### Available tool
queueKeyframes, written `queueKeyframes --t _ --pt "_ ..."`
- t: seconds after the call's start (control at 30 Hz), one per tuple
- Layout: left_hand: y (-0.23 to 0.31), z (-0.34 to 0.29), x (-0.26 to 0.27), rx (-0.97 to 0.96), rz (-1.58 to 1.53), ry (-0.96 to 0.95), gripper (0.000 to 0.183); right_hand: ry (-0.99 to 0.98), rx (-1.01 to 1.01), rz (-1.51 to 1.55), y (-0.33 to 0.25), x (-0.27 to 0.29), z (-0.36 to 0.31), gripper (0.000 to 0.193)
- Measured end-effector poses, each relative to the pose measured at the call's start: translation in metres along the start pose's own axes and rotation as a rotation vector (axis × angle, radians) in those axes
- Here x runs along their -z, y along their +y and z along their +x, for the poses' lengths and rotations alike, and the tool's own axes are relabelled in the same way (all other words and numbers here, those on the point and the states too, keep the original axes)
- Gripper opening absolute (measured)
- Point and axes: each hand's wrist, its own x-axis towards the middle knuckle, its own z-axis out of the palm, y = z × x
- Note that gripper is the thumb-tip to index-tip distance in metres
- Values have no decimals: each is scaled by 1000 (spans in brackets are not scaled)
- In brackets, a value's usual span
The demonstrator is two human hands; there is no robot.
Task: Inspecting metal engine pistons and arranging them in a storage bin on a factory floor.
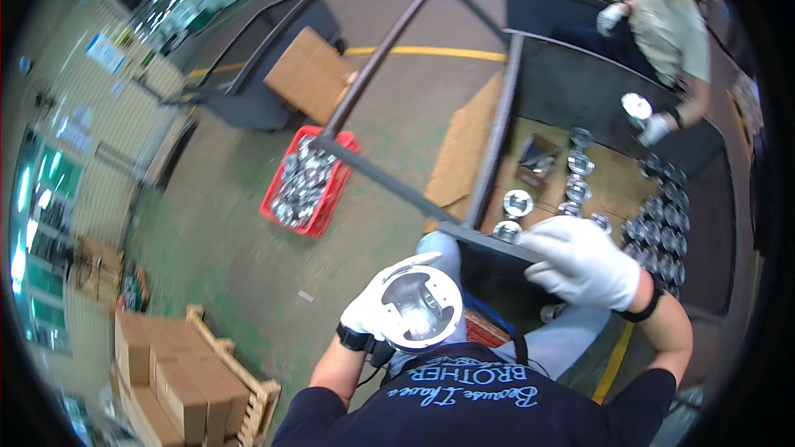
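The person's white-gloved left hand is closing round a silver piston, thumb and fingers wrapping its side; the hollow underside is facing up toward the head. The piston is sitting in front of the person's body, left of a dark metal bin and apart from its near rim. Bare green floor is giving open room on the left, as far as the cardboard boxes stacked on a wooden pallet.

The white-gloved right hand is hanging at the bin's near rim, fingers loosely bent and partly spread, gripping nothing visible; whether it is touching the rim I cannot tell. Just beyond its fingertips, two pistons are standing near the bin's left wall. Farther in, a row of pistons is running away from the hand, a small open box is lying left of that row, and a dense group is filling the right side.

Left of the bin, a dark bar frame is jutting over the floor, a red crate of metal parts lying by its corner. Farther left, a grey cart is standing. At the bin's far right, a co-worker is holding another piston.
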Motion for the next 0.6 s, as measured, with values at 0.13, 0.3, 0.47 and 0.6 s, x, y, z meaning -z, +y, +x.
queueKeyframes --t 0.13,0.3,0.47,0.6 --pt "-4 32 -47 -186 464 -343 121 120 53 105 -33 -19 -32 36" --pt "-40 73 -110 -453 1119 -529 112 -139 -448 286 -41 -31 -82 26" --pt "-83 109 -164 -300 960 -617 112 30 -926 680 -37 5 -141 34" --pt "-65 145 -162 -463 1170 -569 103 152 -1179 499 -35 88 -151 37"
